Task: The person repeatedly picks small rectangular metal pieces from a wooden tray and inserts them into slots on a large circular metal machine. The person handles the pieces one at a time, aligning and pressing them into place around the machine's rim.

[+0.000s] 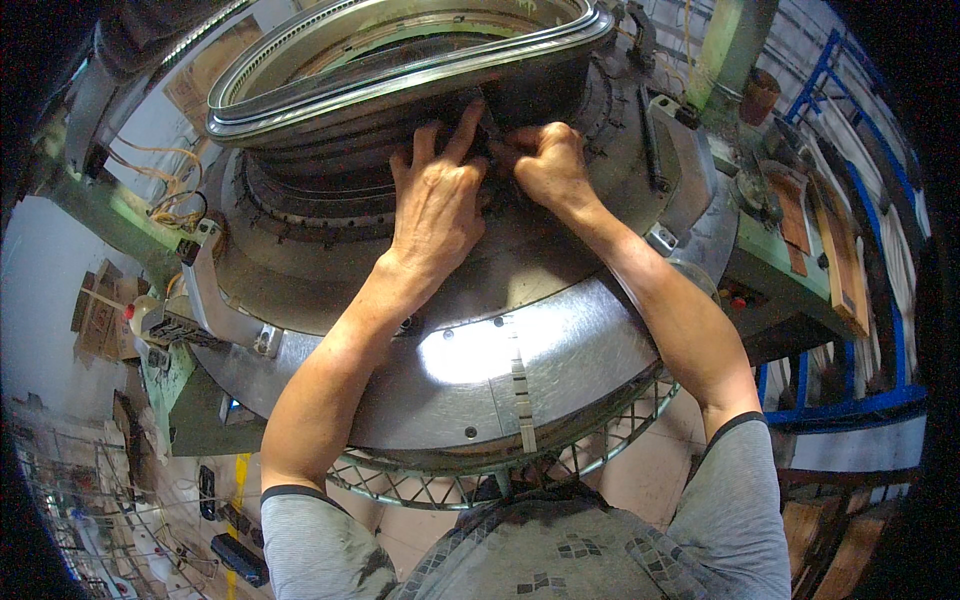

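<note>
I lean over a large round metal machine (560, 335) with a shiny ring (400, 85) at its top and a dark cylinder wall (330, 165) below that ring. My left hand (435, 205) lies against the dark wall, its fingers stretched and apart, the index finger pointing up under the ring. Just to its right, my right hand (550, 165) is curled, thumb and index finger pinched together close to the wall. Whatever that pinch holds is too small and dark to make out.
Curved metal brackets (215, 290) stand at the machine's left, with another bracket (690, 160) at its right. A dark rod (650, 135) lies beside the right one. A green post (730, 50) rises behind. Blue racking (850, 410) stands at right, and a lattice ring (430, 485) runs below the near edge.
</note>
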{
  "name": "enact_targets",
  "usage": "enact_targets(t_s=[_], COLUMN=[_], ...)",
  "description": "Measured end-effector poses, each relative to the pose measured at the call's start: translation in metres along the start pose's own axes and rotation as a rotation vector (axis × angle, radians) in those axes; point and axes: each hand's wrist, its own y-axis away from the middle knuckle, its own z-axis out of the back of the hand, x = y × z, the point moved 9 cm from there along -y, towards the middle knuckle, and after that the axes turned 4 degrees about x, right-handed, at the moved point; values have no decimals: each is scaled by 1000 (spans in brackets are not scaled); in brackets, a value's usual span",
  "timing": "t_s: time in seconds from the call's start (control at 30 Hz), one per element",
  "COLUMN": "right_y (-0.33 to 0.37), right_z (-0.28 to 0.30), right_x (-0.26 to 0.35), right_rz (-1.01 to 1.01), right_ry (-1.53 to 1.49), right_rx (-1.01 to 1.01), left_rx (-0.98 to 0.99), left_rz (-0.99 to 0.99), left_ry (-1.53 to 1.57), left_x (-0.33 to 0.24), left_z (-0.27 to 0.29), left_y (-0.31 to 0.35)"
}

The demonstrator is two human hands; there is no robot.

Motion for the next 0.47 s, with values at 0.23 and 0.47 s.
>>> enact_targets(t_s=[0.23,0.47], right_y=[-2,-1], right_z=[-1,-1], right_x=[-3,1], right_rz=[-13,-36], right_ry=[2,175], right_rx=[0,-23], left_rx=[39,74], left_rz=[22,4], left_ry=[6,-31], left_x=[2,3], left_z=[-3,-8], left_y=[-1,-4])
